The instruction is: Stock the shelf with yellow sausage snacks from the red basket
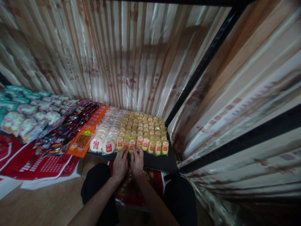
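On a dark shelf [154,160] stand tight rows of small yellow wrapped cakes [145,143] with red and white labels. My left hand [120,164] is at the front row, its fingers bent together against the bottom of a wrapped cake [125,143]. Close beside it, my right hand [137,160] has thumb and fingers closed on another wrapped cake [132,147] in that row. Both hands partly cover the cakes' lower ends. To the left of the yellow rows lie round white wrapped biscuits [108,146] with red labels.
Farther left are an orange snack packet [81,141], dark shiny packets [68,133] and white-and-green bags [30,110]. A red printed sack [47,163] hangs at the front edge. Black metal posts [202,67] and a printed plastic curtain [131,56] bound the back and right.
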`<state>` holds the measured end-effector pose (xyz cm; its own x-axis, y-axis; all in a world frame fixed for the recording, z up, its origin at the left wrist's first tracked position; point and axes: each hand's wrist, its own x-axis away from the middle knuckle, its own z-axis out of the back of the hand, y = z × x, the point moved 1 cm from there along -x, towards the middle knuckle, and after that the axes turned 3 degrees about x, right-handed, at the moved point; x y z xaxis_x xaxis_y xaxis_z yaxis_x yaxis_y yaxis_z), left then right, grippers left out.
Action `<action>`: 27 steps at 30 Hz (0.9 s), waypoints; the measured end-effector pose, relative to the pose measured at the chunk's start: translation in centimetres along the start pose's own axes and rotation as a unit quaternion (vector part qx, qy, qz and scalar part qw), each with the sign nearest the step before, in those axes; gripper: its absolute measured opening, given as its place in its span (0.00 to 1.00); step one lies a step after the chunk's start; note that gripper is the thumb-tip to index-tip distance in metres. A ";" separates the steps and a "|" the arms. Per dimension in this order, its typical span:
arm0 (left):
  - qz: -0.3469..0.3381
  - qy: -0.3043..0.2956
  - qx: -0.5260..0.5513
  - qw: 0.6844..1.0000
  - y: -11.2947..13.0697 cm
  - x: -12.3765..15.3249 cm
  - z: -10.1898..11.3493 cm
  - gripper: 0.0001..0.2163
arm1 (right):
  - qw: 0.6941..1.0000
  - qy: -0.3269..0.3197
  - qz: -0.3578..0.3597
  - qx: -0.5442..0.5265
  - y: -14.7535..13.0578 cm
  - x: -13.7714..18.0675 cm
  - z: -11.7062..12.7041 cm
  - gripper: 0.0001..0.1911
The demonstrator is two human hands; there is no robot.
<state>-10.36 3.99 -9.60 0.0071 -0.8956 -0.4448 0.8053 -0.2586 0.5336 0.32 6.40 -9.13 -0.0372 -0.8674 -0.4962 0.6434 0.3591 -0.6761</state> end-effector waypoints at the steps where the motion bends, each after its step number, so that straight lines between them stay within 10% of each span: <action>1: -0.003 0.001 0.002 1.000 0.0 0.1 0.0 0.19 | 1.000 0.000 -0.002 0.000 0.0 0.0 0.0 0.21; 27: -0.021 0.088 -0.052 0.995 -0.7 0.0 0.0 0.27 | 0.999 0.015 -0.016 -0.035 0.7 0.3 0.2 0.18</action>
<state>-10.93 4.14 -10.00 0.0678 -0.8054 -0.5889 0.8643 -0.2475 0.4379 0.90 6.32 -9.71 -0.0800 -0.8684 -0.4894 0.5863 0.3560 -0.7277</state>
